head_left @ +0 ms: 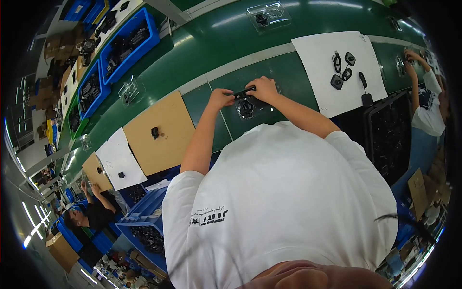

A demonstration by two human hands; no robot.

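Over the green bench (294,81), just in front of the person's body, the left hand (221,98) and right hand (265,89) hold a black strip (244,93) between them: the left fingers pinch its left end, the right fingers grip its other end, which sits slightly higher. Directly below the strip lies a clear tray (262,112) with a black part (246,110) in its left portion; whether the strip touches the tray I cannot tell. Left of the hands, a brown board (168,113) bears one small black piece (154,133), and past it a white sheet (115,154) bears another. To the right, a larger white sheet (313,53) carries a looped cable (337,61), two square devices (337,82) and a stick-shaped device (364,86). Beyond the bench runs a green belt (207,48) with clear packs (129,91) spaced along it. Co-workers sit at both sides, well apart from these hands.
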